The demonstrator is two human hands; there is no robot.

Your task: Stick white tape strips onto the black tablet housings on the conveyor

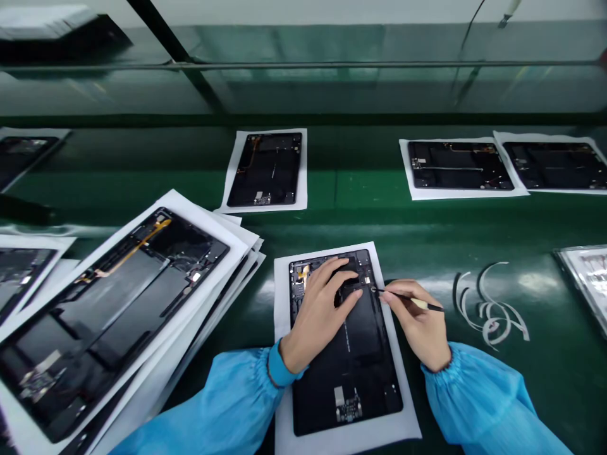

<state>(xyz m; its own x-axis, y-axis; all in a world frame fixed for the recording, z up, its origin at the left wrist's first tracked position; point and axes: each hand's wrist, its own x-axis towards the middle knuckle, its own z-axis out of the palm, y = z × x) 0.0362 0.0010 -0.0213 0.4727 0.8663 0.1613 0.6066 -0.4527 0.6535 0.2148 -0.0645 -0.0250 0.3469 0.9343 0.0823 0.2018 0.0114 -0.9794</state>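
Note:
A black tablet housing (367, 354) with circuit parts lies on a white sheet (284, 436) in front of me. Across its upper part rests my left hand (320, 303), fingers spread and touching the housing near its top. My right hand (420, 322) is at the housing's right edge, its fingers closed on a thin tool (420, 304) with a dark tip and a pale section. That tip reaches over the upper right part of the housing, close to my left fingertips.
Stacked housings on white sheets (194, 208) fill the left side. Another housing (270, 170) lies beyond, with two more (455, 165) (554, 165) at the back right. Curled white strips (493, 309) lie to the right, near a clear-edged tray (588, 278).

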